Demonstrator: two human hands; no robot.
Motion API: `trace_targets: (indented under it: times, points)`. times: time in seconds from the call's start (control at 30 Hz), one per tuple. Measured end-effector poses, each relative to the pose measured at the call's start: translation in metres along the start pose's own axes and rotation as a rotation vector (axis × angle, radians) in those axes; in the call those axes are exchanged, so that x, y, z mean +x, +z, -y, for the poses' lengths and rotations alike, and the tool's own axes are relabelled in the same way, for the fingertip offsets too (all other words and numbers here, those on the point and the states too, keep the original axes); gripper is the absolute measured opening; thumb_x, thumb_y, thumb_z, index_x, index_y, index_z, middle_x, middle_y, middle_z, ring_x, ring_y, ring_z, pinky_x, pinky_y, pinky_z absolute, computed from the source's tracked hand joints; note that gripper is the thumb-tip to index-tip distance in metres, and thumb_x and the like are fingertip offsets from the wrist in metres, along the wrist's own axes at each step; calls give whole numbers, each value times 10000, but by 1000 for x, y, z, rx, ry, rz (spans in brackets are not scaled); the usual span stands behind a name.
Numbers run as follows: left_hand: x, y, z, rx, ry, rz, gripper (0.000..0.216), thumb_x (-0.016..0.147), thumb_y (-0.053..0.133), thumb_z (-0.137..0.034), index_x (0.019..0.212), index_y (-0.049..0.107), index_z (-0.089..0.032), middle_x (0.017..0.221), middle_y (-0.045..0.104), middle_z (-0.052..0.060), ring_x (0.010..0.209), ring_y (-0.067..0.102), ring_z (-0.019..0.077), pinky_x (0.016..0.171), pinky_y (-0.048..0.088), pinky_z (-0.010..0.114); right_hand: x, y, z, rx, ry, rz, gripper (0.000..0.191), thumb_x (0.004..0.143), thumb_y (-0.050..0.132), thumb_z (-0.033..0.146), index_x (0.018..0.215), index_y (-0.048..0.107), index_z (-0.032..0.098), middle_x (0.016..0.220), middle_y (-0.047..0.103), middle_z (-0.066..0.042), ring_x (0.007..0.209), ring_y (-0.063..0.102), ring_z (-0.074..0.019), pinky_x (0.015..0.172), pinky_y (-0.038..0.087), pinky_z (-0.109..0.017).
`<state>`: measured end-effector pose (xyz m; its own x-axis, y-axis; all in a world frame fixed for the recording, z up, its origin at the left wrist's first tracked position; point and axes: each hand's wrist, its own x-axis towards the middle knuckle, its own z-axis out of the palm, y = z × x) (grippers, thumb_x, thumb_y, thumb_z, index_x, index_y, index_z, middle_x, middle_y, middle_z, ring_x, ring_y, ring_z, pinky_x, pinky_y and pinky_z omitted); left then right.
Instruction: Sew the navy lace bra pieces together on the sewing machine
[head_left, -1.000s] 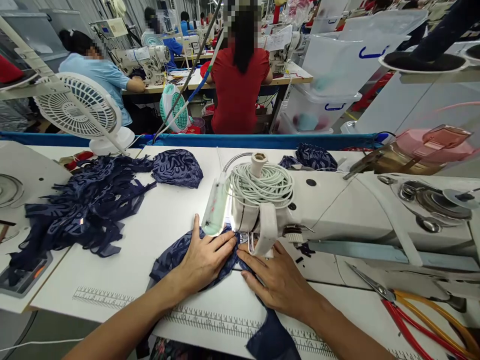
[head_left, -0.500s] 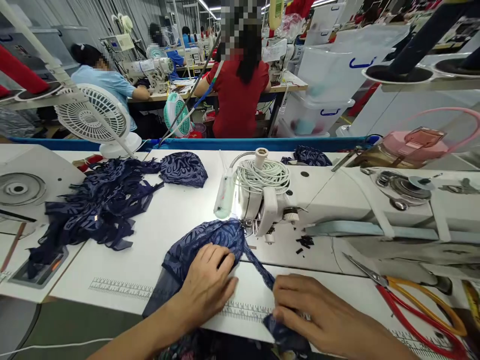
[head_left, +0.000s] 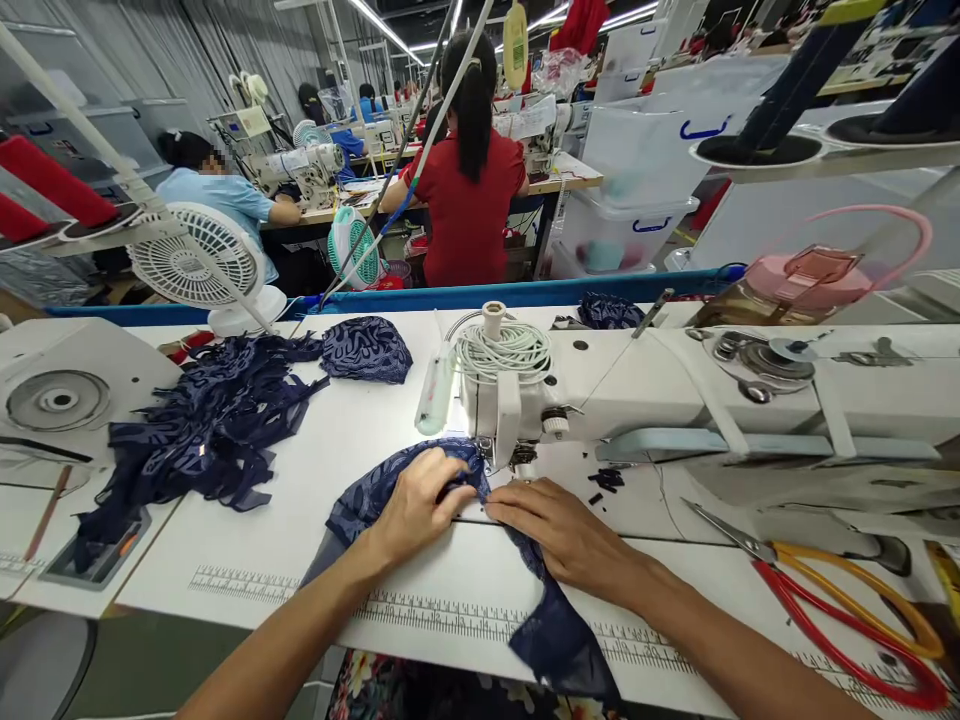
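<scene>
A piece of navy lace fabric [head_left: 365, 497] lies under the needle area of a white sewing machine [head_left: 600, 385]. My left hand [head_left: 421, 503] rests on the lace just left of the presser foot, fingers curled and pinching its edge. Close beside it, my right hand [head_left: 561, 528] holds the fabric's edge between thumb and fingers, just in front of the needle. From under that hand a navy strip with a sheer end [head_left: 559, 635] hangs towards the table's front edge. The exact grip of the fingertips is partly hidden.
Red-and-orange scissors [head_left: 847, 615] lie at the right. A heap of navy lace pieces [head_left: 217, 420] and a folded lace piece [head_left: 366, 350] lie on the left. A white fan [head_left: 196, 255] stands behind. Black scraps [head_left: 607, 480] sit near the machine. Other people work beyond.
My right hand has moved up and left from the hanging strip to the fabric by the needle. My left hand stays on the lace, its fingers more curled. The camera view has shifted slightly.
</scene>
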<state>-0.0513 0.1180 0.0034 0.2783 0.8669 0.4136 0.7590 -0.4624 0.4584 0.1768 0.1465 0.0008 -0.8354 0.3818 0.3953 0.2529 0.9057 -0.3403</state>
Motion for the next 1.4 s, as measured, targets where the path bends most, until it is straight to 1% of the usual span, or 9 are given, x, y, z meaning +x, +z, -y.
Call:
trace_targets:
  times: [0.13,0.2,0.33,0.53,0.7,0.93,1.07,1.17,1.4]
  points:
    - [-2,-1,-1,126,211,-54,233,885,474,-74,947,664,-192,870,612,48,854,534,173,802,430,341,-3,-5,-2,-20,2,7,465,802,374,-56,1135,604,171,1058,668,-77,921,572,-178,760,437,-311]
    - [-2,0,-2,170,279,-29,286,862,450,-26,948,664,-196,800,603,20,791,523,149,880,418,375,-4,-6,-3,-17,-1,1,451,782,387,-68,1088,618,172,1019,674,-64,889,565,-170,747,420,-304]
    - [-3,1,-7,255,292,41,323,840,426,-7,932,668,-201,719,560,-1,728,507,137,970,407,426,-6,-4,-3,-40,0,-9,472,758,404,-74,1098,610,181,1013,672,-58,874,565,-163,723,388,-301]
    - [-11,1,-14,263,296,46,319,877,419,-23,1063,638,-162,978,659,68,993,574,197,1075,323,527,-7,-5,1,-53,38,-13,470,749,403,-70,1073,623,190,976,683,-40,834,560,-151,737,367,-313]
    - [-12,6,-4,236,314,34,304,887,441,-32,1103,613,-159,970,681,62,981,596,188,989,371,467,-6,-5,0,-34,40,-39,450,770,403,-57,1084,621,180,1009,692,-49,817,552,-166,743,358,-321]
    - [12,4,23,208,435,35,268,847,482,-43,1051,611,-159,921,679,56,864,603,181,844,421,388,-6,0,-3,-146,71,18,620,689,429,-58,1246,578,170,1125,683,-86,859,567,-197,799,377,-363]
    - [11,4,8,299,348,26,242,857,467,-38,999,621,-159,816,650,39,770,584,173,773,411,366,-8,2,2,-156,75,33,622,685,453,-42,1257,582,168,1214,652,-95,945,567,-215,842,374,-377]
    - [1,6,-5,415,308,-9,243,891,437,-35,1022,616,-135,821,658,57,782,584,185,820,399,413,-9,4,6,-170,74,28,599,699,479,-23,1261,582,156,1262,627,-100,1021,552,-227,872,364,-379]
    - [-3,3,-12,272,205,-46,257,907,463,-51,1053,626,-188,849,671,31,857,596,177,896,360,436,-7,3,10,-190,64,70,568,701,497,-28,1227,597,162,1222,632,-114,985,555,-211,834,369,-364]
